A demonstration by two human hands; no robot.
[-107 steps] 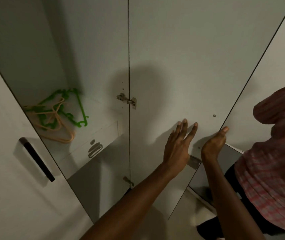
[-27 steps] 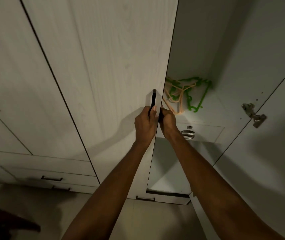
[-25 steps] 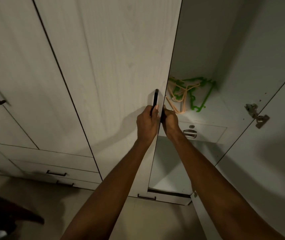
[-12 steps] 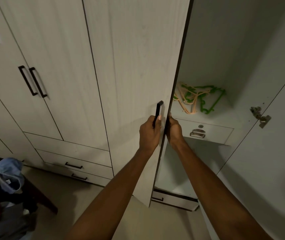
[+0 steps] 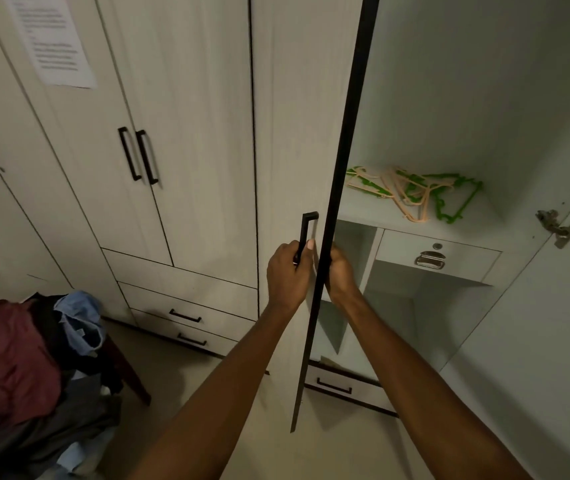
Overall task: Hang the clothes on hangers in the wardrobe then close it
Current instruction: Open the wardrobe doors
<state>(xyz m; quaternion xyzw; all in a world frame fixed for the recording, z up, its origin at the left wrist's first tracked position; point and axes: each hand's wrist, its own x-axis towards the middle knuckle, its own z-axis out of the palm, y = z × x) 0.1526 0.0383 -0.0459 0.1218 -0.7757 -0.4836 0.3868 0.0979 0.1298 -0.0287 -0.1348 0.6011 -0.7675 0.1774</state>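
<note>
The wardrobe's left door (image 5: pixel 297 133) stands swung out toward me, its black edge facing the camera. My left hand (image 5: pixel 288 271) grips the black door handle (image 5: pixel 306 233) on the outer face. My right hand (image 5: pixel 340 271) holds the door's edge from the inner side, fingers hidden behind it. Inside, several green and peach hangers (image 5: pixel 415 195) lie tangled on a white shelf (image 5: pixel 467 226). A heap of clothes (image 5: pixel 24 368), maroon, dark and light blue, sits on a stool at the lower left.
The right door (image 5: pixel 536 341) hangs wide open with a metal hinge (image 5: pixel 555 228). A small drawer with a metal pull (image 5: pixel 430 259) sits under the shelf. Shut neighbouring doors with black handles (image 5: pixel 138 155) and low drawers (image 5: pixel 186 317) stand left. A paper sheet (image 5: pixel 51 43) is taped up high.
The left door has swung further out toward me with both hands still on it. My view has shifted, bringing the clothes heap and neighbouring doors into sight.
</note>
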